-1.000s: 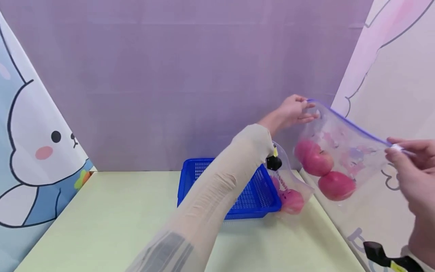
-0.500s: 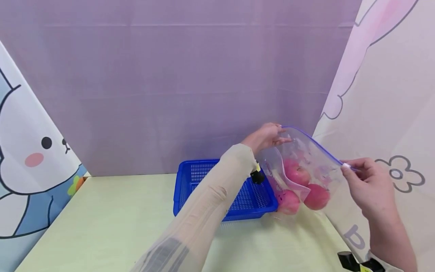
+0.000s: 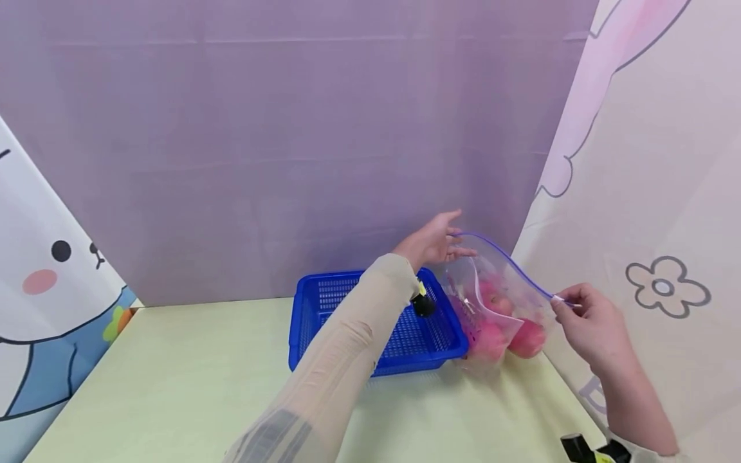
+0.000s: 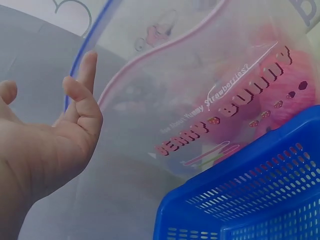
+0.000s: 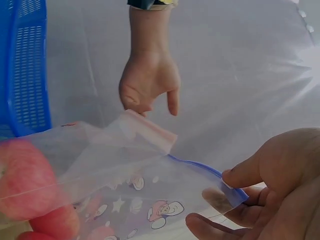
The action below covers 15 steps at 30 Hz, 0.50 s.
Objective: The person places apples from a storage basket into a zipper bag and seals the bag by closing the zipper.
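here the right hand [image 3: 587, 325] pinches the clear blue-zip plastic bag of pink apples [image 3: 509, 302] at lower right; left hand [image 3: 431, 243], fingers released, hovers beside its far corner.

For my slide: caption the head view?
Right hand pinches an apple-filled zip bag beside a blue basket.

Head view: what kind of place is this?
Likely a staged recording booth, not a kitchen: a plain purple backdrop, cartoon bunny side panels, and a pale green table with a blue basket and zip bags of apples.
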{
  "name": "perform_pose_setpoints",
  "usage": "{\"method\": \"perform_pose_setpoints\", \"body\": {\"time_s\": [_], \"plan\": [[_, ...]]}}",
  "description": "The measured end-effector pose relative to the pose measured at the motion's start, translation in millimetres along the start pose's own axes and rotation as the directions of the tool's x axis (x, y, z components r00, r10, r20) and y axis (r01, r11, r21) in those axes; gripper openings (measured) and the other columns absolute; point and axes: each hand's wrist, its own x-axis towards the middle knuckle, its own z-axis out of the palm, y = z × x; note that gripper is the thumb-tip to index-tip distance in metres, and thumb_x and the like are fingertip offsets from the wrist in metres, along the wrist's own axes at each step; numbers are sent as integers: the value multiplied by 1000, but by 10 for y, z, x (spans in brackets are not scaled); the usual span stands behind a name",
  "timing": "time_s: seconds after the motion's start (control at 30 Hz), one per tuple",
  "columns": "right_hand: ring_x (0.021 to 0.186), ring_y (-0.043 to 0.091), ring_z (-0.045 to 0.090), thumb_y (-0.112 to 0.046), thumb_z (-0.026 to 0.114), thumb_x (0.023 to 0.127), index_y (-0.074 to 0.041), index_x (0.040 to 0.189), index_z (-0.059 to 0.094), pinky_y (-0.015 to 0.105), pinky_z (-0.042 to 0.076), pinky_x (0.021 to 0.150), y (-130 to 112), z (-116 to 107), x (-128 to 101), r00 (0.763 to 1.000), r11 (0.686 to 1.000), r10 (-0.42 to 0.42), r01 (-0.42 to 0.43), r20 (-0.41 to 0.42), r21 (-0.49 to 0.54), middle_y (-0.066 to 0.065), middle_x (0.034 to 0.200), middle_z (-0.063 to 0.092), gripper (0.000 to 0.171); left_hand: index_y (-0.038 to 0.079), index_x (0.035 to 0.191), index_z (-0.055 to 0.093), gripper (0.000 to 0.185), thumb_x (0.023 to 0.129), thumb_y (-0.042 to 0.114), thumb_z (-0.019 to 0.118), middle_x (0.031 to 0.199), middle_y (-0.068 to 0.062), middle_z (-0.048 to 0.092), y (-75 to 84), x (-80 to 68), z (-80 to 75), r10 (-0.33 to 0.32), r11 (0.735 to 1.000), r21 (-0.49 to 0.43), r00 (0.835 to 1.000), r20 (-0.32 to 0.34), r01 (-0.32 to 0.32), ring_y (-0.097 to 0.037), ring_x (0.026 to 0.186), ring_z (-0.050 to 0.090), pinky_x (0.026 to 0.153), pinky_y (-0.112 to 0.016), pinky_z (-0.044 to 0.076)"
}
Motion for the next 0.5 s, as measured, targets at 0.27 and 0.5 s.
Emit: {"method": "perform_pose_setpoints", "body": {"time_s": [0.27, 0.5], "plan": [[75, 19, 61, -18, 54, 100, 3, 105, 57, 27, 50, 57, 53, 199, 63, 997, 1000, -10, 11, 74, -20, 21, 99, 63, 22, -2, 151, 24, 84, 94, 53, 54, 156, -16, 25, 25, -25, -75, 25, 998, -63, 996, -80, -30, -31, 90, 69, 61, -26, 47], [81, 24, 60, -26, 57, 98, 0, 103, 60, 30, 50, 61, 41, 307, 134, 986, 999, -13, 19, 164, -35, 15, 97, 64, 27, 0, 150, 31, 77, 97, 54, 47, 151, -13, 37, 48, -100, -143, 62, 998, -10, 997, -50, -63, -27, 92, 69, 62, -24, 46]]}}
